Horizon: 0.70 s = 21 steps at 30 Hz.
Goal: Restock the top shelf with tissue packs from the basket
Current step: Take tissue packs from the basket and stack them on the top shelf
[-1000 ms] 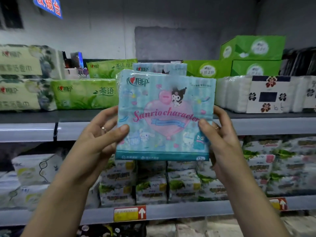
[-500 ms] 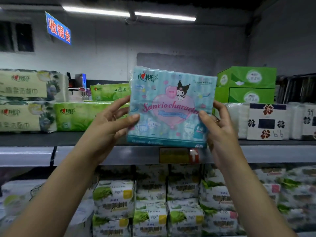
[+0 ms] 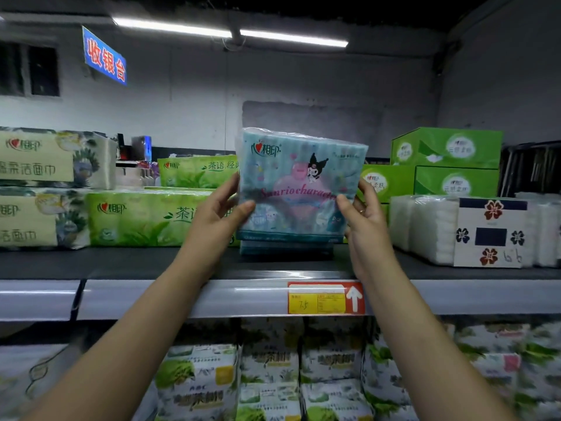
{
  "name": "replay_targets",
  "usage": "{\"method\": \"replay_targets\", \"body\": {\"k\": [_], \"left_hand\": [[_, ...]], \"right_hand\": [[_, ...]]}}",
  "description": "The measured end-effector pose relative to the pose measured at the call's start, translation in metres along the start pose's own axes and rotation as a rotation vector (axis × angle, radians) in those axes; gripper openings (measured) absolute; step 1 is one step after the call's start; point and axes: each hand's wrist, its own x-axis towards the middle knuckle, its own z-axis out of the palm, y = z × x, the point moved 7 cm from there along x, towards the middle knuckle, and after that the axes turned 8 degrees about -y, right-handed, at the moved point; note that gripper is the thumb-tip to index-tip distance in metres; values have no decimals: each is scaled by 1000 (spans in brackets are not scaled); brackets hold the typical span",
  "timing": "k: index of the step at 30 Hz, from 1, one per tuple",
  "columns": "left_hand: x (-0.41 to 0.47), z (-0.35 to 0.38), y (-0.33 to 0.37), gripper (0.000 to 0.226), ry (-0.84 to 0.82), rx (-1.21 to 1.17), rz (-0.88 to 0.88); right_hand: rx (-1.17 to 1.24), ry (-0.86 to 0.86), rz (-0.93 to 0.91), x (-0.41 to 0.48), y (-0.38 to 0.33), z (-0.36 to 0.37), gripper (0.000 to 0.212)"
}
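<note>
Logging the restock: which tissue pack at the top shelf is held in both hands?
The blue Sanrio pack, gripped between the left hand and the right hand; the green packs lie unheld beside it.

The pale-blue tissue pack [image 3: 299, 183], printed with cartoon characters and a pink heart, stood upright between the left hand [image 3: 218, 214] and right hand [image 3: 365, 221], pinched at its side edges. Just below the grip a matching pack [image 3: 285, 250] lay flat on the top shelf [image 3: 145, 262].

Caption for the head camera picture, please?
Left hand and right hand hold a blue tissue pack over the top shelf.
</note>
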Motion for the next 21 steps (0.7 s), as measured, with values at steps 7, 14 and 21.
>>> {"method": "replay_targets", "body": {"k": [7, 14, 21], "left_hand": [[0, -3, -3, 50, 36, 285, 4], [3, -2, -21, 33, 29, 142, -125], [-5, -3, -14, 47, 91, 118, -125]], "right_hand": [[-14, -12, -94, -3, 5, -9, 38], [-44, -14, 39, -1, 16, -10, 36], [-165, -40, 128, -3, 22, -10, 34]]}}
